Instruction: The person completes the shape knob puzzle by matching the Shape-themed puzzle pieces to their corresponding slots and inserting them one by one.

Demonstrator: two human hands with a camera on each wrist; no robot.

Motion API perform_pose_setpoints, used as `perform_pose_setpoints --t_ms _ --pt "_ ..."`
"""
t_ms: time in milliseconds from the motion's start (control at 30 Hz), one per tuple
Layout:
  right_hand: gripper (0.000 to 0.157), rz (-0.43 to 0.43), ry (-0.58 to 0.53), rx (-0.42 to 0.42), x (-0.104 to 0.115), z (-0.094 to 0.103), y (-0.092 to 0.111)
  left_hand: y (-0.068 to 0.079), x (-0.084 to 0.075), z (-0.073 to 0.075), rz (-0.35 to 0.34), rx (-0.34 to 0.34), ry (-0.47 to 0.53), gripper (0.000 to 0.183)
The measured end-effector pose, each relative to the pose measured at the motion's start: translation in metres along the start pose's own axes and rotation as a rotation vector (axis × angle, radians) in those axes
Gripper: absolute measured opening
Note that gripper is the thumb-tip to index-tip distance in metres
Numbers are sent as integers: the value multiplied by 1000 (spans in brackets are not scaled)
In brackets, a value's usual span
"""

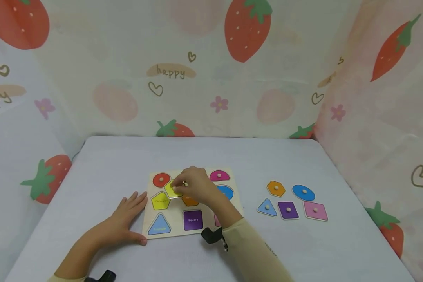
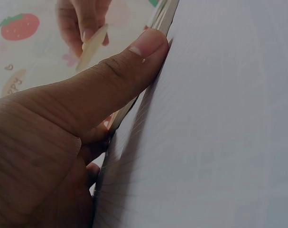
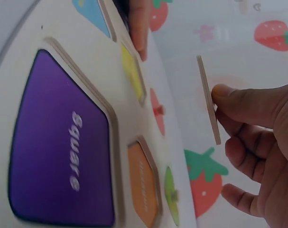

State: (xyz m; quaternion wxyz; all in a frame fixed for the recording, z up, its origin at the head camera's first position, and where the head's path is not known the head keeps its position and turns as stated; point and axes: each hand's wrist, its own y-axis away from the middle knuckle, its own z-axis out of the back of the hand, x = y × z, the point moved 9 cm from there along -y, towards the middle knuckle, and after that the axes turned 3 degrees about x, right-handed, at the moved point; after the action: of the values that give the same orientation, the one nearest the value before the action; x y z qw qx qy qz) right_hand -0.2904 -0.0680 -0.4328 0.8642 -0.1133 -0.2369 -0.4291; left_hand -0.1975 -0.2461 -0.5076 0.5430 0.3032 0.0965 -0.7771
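My right hand [image 1: 197, 186] pinches a yellow pentagon puzzle piece [image 1: 171, 191] by its knob, raised over a wooden shape puzzle board [image 1: 175, 215]. In the right wrist view the piece [image 3: 209, 102] shows edge-on, tilted, apart from the board. Just left of it lies the yellow pentagon recess [image 1: 160, 201]. My left hand [image 1: 125, 217] lies along the board's left side, fingers extended at the edge and thumb [image 2: 134, 59] by the near corner. A red circle piece [image 1: 161, 180] and a magenta semicircle piece [image 1: 219, 176] sit in the board. My right hand covers part of the board's middle.
Right of the board lie loose knobbed pieces: an orange hexagon [image 1: 275, 188], blue oval [image 1: 303, 192], light blue triangle [image 1: 267, 207], purple square [image 1: 288, 210] and pink rectangle [image 1: 315, 211]. Strawberry-printed cloth walls [image 1: 211, 86] surround the white table [image 1: 120, 156].
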Motion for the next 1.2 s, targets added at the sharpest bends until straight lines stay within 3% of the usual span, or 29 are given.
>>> perform_pose_setpoints --t_ms 200,433,667,900,1200 --pt "20 -12 87 7 8 -15 -10 -2 0 0 -3 0 -9 134" --pt "18 -27 53 0 14 -29 -18 -3 1 2 -4 -14 -2 134" --pt "16 -66 49 60 15 -50 -23 -1 0 2 -18 -8 -7 133" --pt "17 -60 113 69 20 -57 -24 2 -4 5 -41 -22 -12 132" --pt "17 -74 130 56 18 -60 -25 2 -5 4 -21 -18 -1 132"
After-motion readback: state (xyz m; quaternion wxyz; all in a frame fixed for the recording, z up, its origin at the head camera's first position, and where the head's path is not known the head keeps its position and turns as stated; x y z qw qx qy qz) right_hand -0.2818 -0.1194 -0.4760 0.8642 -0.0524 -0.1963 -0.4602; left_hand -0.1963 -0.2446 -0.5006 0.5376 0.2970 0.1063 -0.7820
